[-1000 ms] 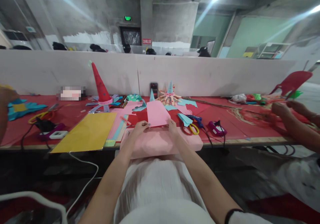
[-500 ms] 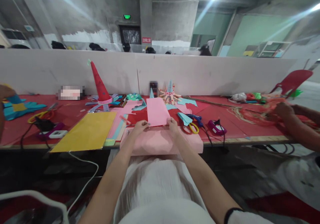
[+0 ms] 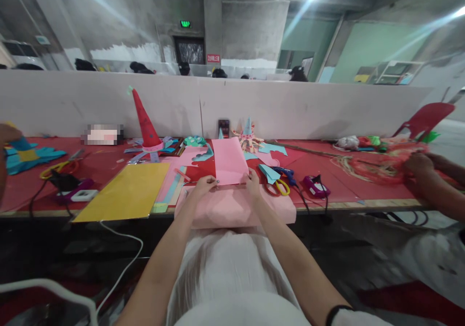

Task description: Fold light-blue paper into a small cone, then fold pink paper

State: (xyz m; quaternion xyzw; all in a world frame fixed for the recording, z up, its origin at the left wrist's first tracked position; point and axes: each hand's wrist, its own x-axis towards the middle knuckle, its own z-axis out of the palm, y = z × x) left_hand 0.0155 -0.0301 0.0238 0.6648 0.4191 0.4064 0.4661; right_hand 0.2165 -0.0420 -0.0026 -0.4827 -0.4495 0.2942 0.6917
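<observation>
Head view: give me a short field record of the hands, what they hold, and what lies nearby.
left hand: grips the lower left edge of the pink sheet
right hand: grips its lower right edge
sheet: raised off the red table, tilted back
under hands: larger pink paper over the table edge
nearby: scissors right, yellow sheet left
other person: hand far right

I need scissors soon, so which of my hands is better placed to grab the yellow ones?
Right. The scissors lie just beside your right hand at the pink sheet's right corner; the left hand sits across the sheet, probably a longer reach.
</observation>
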